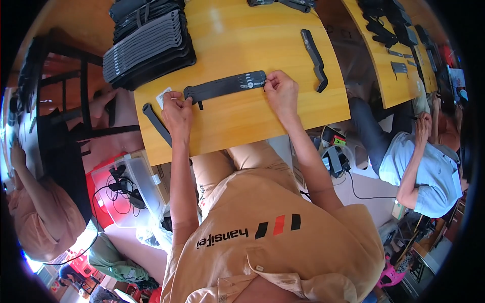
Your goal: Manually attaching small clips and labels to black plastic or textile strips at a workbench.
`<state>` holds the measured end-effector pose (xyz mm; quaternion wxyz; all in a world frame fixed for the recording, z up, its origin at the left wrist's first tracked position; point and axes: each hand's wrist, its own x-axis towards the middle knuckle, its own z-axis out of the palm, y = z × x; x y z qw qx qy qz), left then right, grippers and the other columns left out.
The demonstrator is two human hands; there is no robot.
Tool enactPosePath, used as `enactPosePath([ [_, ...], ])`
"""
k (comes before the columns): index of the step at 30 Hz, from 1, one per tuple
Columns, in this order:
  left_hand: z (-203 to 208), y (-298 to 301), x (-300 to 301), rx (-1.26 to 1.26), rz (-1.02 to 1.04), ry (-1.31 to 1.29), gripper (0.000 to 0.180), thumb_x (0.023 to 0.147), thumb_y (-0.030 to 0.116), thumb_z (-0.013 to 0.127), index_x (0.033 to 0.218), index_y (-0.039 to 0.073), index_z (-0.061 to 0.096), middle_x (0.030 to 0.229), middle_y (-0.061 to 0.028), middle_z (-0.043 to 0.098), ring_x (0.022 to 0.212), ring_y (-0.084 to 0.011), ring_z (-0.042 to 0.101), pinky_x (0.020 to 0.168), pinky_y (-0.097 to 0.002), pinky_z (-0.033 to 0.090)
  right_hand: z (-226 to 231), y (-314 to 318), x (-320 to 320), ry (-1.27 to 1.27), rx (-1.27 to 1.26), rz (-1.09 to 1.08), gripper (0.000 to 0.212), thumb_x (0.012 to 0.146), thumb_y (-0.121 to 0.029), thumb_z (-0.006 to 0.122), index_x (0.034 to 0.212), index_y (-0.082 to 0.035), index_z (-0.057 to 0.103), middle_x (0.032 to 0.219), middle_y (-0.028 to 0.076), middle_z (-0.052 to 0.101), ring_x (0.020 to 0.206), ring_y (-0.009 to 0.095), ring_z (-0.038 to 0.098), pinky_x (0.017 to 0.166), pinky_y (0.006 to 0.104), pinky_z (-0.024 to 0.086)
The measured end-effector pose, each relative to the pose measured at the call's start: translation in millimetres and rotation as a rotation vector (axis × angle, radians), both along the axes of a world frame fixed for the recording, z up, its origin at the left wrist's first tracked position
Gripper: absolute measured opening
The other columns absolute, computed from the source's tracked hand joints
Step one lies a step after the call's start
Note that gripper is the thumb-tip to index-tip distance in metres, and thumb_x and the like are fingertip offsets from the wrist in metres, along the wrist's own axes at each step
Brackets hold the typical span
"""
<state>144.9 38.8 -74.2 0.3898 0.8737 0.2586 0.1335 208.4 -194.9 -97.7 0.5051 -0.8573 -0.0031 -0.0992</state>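
Observation:
A flat dark grey fabric strap [225, 85] with pale printing near its right end lies lengthwise across the yellow table [237, 126]. My left hand [178, 113] is closed at the strap's left end, thumb and fingers pinching its edge. Just below that end a short black tab [200, 105] sticks out. Between thumb and fingers, my right hand [283, 96] grips the strap's right end. A small white printed label [163, 97] shows partly behind my left hand. Beside my left wrist lies a narrow black strip [156, 124], and another black strap [314, 60] lies right of my right hand.
Tall stacks of folded dark straps [146, 50] stand at the table's far left. More black pieces [283, 4] lie at the far edge. Under the table at left is a clear plastic bin [126, 187] with cables. Co-workers sit on both sides, with another table [379, 65] at right.

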Motion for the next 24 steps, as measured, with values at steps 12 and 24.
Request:
enactPosePath([
  [12,12,-51,-4,0.505,-0.594,-0.067,0.059,0.084,0.028,0.055,0.132,0.001,0.034,0.138,-0.0147,0.034,0.127,-0.0291,0.033,0.104,-0.0461,0.023,18,14,-24,-0.317,-0.493,0.272,0.034,0.078,-0.010,0.059,0.110,-0.001,0.054,0.116,0.014,0.051,0.111,0.029,0.047,0.090,0.0373,0.041],
  [24,-12,-56,-3,0.595,-0.709,0.023,0.079,0.081,0.048,0.052,0.139,0.003,0.021,0.146,-0.0109,0.019,0.135,-0.0263,0.016,0.107,-0.0484,0.014,16,5,-29,-0.210,-0.719,0.500,0.062,0.082,-0.027,0.057,0.136,-0.009,0.031,0.142,0.007,0.029,0.130,0.023,0.029,0.106,0.0444,0.021],
])
